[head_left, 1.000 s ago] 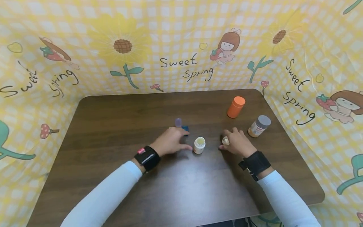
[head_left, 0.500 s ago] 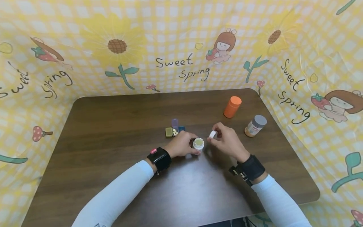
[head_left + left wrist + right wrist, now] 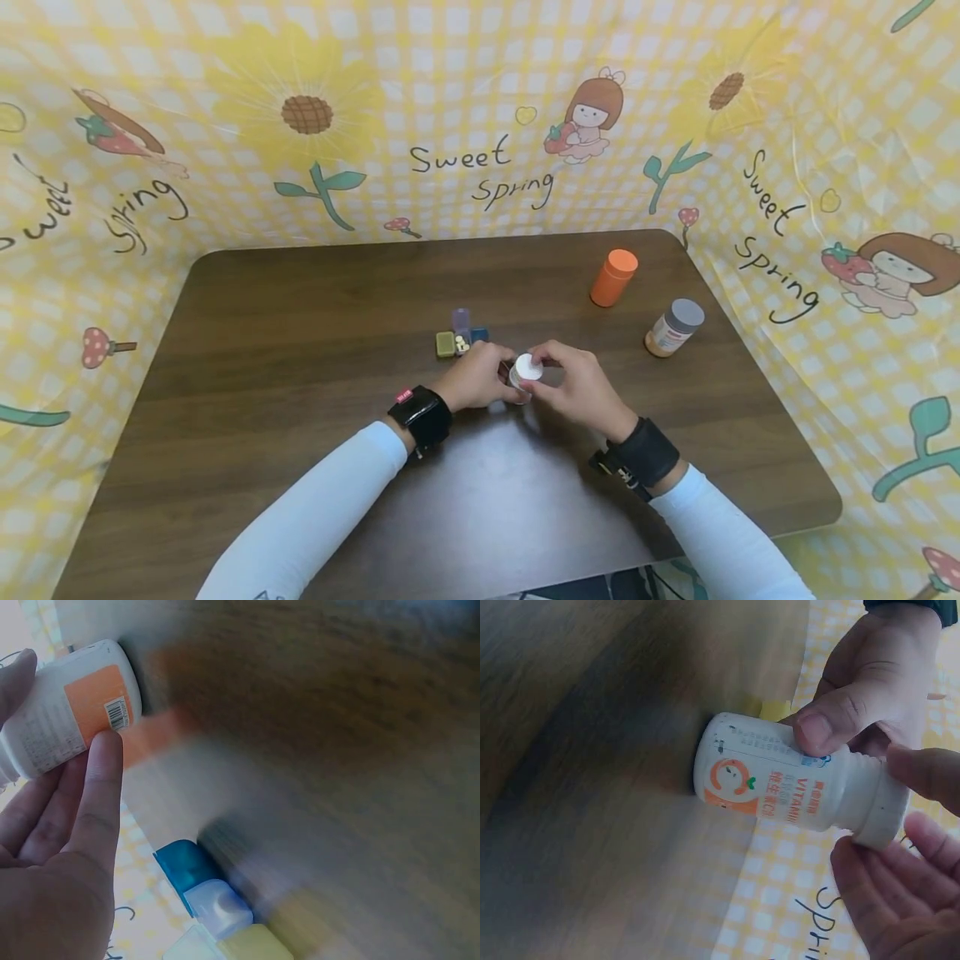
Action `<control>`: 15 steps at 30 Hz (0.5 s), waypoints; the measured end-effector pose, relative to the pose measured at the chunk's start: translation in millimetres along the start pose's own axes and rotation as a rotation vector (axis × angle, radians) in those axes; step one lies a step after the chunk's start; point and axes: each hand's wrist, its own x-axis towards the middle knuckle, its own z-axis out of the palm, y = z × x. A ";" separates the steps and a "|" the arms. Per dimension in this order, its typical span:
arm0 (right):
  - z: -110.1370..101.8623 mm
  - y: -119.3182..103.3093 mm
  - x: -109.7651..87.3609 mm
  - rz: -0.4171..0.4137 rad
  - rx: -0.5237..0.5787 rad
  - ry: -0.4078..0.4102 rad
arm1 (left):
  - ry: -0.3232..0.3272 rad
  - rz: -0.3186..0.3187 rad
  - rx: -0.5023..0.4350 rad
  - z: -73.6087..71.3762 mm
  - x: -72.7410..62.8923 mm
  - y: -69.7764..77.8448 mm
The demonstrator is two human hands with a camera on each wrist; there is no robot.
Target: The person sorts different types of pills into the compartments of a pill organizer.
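The step in hand appears to be capping. Near the middle of the table [image 3: 315, 350], the left hand [image 3: 474, 377] is grasping the white bottle [image 3: 757, 772]; the right hand [image 3: 581, 385] is pinching the white cap [image 3: 885, 806] at its mouth. The pill box [image 3: 445, 345] is lying to the far left of the bottle. Neck threads are showing; the next move is probably calling for turning the cap down.

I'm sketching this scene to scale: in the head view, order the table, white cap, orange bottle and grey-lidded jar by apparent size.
1. Table
2. Grey-lidded jar, orange bottle: too alike to rank
3. White cap
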 end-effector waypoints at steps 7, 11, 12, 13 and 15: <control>-3.1 1.8 6.0 0.013 -0.039 -0.147 | 0.008 -0.006 -0.017 1.6 1.3 -1.2; -7.4 1.5 9.9 -0.023 -0.047 -0.178 | 0.020 0.010 -0.017 1.8 2.4 -2.0; -8.6 1.9 10.8 -0.035 -0.043 -0.191 | 0.019 0.009 -0.017 1.6 2.4 -2.0; -9.9 2.3 11.4 -0.050 -0.034 -0.205 | 0.016 0.006 -0.020 1.3 2.6 -2.3; -13.0 3.1 12.4 -0.077 -0.027 -0.235 | 0.004 0.000 -0.033 0.3 2.6 -2.0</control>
